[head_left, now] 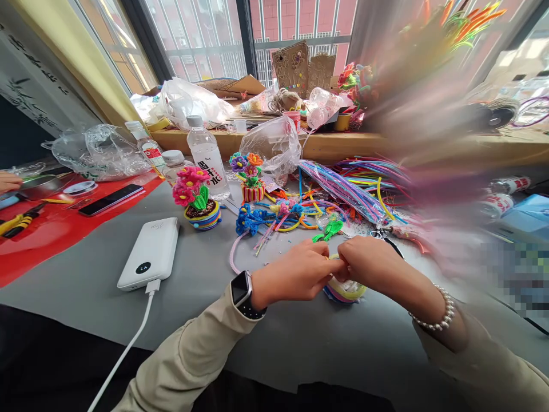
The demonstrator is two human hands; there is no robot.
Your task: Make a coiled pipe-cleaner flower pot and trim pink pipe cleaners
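Note:
My left hand (298, 272) and my right hand (369, 264) meet over a small round pot (345, 294) wrapped in blue, purple and yellow pipe cleaners. Whitish filling shows inside its rim. The fingers of both hands are closed in a pinch, and what lies between them is hidden. A bit of yellow shows beside the fingertips. Just beyond my hands are green pipe-cleaner leaves (330, 230). Blue pipe-cleaner flowers (252, 218) lie to their left. Two finished flower pots stand further back, one with pink flowers (191, 186) and one with mixed colours (249, 166).
Bundled pipe cleaners (343, 189) lie at the back right. A white power bank (150, 252) with a cable rests at left, near a phone (110, 200) on red cloth. Bottles (208, 154) stand behind. Another person's hand (9, 182) shows far left. The right side is blurred.

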